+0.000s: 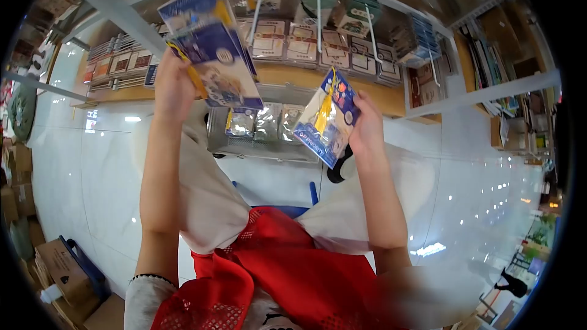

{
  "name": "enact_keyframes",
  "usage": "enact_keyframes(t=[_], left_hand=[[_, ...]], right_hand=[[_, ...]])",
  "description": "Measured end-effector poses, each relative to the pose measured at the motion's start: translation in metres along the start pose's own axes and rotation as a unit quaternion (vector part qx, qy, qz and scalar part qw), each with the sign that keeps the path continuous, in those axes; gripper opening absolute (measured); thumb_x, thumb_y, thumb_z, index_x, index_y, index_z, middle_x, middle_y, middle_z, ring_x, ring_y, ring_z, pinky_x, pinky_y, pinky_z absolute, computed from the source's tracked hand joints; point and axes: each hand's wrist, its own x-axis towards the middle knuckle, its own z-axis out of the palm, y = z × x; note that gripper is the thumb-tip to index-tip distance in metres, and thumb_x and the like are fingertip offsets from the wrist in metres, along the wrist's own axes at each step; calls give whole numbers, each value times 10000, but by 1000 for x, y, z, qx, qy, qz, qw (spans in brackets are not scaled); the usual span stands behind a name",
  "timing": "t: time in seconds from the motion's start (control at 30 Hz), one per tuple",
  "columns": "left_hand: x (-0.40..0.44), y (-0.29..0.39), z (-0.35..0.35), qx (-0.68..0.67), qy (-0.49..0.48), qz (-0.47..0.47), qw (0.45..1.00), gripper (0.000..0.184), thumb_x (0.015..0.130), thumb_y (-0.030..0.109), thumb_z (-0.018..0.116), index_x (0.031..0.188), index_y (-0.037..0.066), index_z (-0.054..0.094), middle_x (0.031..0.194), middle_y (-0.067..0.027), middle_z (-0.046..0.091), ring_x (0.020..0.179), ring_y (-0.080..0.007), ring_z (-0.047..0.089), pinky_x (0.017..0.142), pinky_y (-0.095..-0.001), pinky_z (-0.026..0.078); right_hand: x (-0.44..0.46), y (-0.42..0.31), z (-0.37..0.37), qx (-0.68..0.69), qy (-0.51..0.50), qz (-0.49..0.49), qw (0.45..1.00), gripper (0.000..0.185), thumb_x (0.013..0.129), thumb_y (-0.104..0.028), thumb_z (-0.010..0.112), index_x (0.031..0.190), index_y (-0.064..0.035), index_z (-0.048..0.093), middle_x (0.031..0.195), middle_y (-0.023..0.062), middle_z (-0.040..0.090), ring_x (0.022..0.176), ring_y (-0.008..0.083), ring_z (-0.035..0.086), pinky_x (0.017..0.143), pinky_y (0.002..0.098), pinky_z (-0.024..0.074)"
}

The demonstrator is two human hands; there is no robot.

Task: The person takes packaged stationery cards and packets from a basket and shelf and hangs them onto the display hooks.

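My left hand [173, 85] is closed on the left edge of a small stack of blue and white packets [223, 61], lifted in front of the shelf. A single blue and white packet [327, 119] with a yellow tassel is in my right hand [368, 123], gripped by its right edge and tilted. "TOP PRIORITY" is printed along its lower edge. Below and between my hands stands a grey basket [269, 150] with several clear-wrapped packets [241, 122] inside. Part of the basket is hidden behind the packet in my right hand.
A wooden shelf [391, 101] ahead carries rows of boxed cards [269, 40]. White display hooks [319, 21] stick out above them, some with hanging packets. A metal post [113, 6] rises at left. Cardboard boxes [64, 266] stand lower left; books [489, 64] fill shelving at right.
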Motion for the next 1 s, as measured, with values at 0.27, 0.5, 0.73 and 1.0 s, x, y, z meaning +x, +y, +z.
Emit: enact_keyframes(t=[0.27, 0.5, 0.73, 1.0], left_hand=[[5, -6, -32, 6, -167, -10, 986, 110, 842, 65, 392, 838, 17, 491, 535, -17, 403, 473, -78, 379, 437, -201, 305], [30, -18, -23, 610, -266, 131, 735, 330, 840, 173, 431, 1148, 62, 477, 933, -118, 559, 779, -253, 583, 664, -364, 470], [58, -41, -35, 721, -280, 67, 630, 417, 830, 161, 452, 1244, 122, 419, 976, -121, 574, 753, -315, 584, 648, -416, 473], [138, -96, -57, 762, -259, 80, 589, 469, 843, 226, 459, 1268, 70, 337, 808, -162, 602, 703, -319, 599, 597, -412, 479]], right_hand=[[13, 35, 27, -384, -183, -326, 844, 104, 783, 52, 496, 856, 16, 560, 867, 77, 556, 817, 164, 544, 726, 255, 433], [64, 77, 121, -421, -257, -352, 796, 113, 737, 41, 533, 815, 10, 609, 789, 103, 583, 749, 213, 569, 688, 284, 438], [113, 117, 121, -365, -184, -255, 876, 98, 789, 15, 525, 851, 4, 601, 755, 64, 583, 635, 106, 503, 585, 231, 404], [206, 113, 167, -385, -105, -348, 848, 97, 762, 19, 520, 820, -3, 594, 754, 108, 609, 664, 214, 584, 616, 292, 438]])
